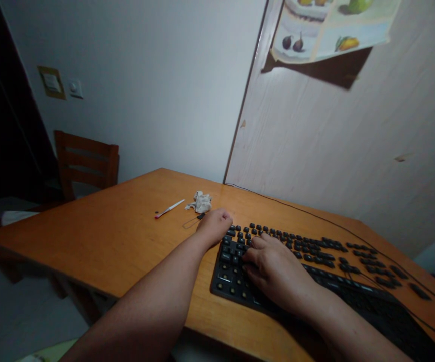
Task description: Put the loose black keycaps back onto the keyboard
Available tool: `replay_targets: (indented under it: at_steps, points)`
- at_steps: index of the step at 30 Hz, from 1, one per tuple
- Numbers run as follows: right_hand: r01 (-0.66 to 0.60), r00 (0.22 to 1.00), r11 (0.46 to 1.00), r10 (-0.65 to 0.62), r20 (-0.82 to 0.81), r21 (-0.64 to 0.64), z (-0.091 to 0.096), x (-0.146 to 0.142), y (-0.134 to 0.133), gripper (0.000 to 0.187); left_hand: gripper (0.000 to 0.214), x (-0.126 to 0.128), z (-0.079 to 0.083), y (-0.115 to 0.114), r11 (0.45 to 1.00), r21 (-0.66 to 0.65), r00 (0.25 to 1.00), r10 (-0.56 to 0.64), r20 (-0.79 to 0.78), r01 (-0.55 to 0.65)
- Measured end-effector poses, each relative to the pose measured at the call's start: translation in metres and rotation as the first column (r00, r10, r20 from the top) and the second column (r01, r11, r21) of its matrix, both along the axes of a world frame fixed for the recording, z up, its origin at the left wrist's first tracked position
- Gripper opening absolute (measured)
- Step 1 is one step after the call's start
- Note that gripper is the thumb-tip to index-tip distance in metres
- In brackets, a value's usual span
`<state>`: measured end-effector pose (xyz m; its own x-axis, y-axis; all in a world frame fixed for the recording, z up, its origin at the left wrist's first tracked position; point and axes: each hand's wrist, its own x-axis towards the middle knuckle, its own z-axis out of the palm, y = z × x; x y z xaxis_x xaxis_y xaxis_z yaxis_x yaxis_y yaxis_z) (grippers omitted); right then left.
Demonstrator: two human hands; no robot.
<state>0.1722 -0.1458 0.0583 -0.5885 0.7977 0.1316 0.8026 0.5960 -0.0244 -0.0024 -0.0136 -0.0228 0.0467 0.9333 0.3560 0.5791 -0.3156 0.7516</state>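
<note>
A black keyboard (225,279) lies at the table's front edge. Keycaps sit on part of its left end, while bare switch posts show in the lower rows. My right hand (270,266) rests over that end, its fingers curled together and pointing down among the keys; whatever is between the fingertips is hidden. Just beyond the keyboard's far left corner, my left hand (214,225) is closed, with the thumb side up, and its contents cannot be made out. Loose black keycaps (304,244) lie in rows on the table behind the keyboard.
Left of my left hand lie a crumpled grey cloth (202,202), a white toothbrush-like stick (170,207) and a thin wire loop tool (193,221). A black cable (296,205) runs along the back of the wooden table (127,236). A chair (85,163) stands at the far left.
</note>
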Motion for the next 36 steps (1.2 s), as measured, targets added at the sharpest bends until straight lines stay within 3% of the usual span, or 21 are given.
replay_targets:
  at_steps: [26, 36]
  points:
    - [-0.015, 1.0, 0.999, 0.014, 0.017, 0.044, -0.0051, -0.005, -0.003, 0.031, 0.018, 0.0006, 0.0037, -0.003, 0.999, -0.032, 1.0, 0.005, -0.018, -0.005]
    - [-0.024, 1.0, 0.999, 0.024, 0.005, 0.032, -0.0062, -0.0026, -0.001, 0.029, 0.018, 0.0007, 0.0044, -0.0037, 1.0, -0.011, 0.999, 0.008, -0.033, -0.008]
